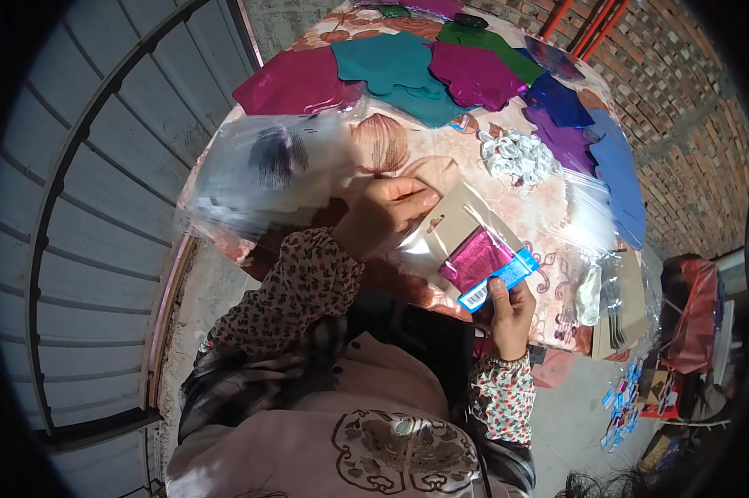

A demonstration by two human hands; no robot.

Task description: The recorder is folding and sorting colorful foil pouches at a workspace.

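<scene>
My left hand grips the top of a clear plastic packet backed by a beige card with a hang hole. Inside the packet sits a folded magenta foil piece with a blue label strip at its lower end. My right hand pinches the packet's lower corner at the blue strip. Both hands hold it just above the near edge of a table covered with a floral cloth.
A blurred clear bag of pale items lies at the table's left. Shiny foil sheets in magenta, teal, green and blue cover the far side. A white ribbon heap and card packs lie right. A metal gate stands left.
</scene>
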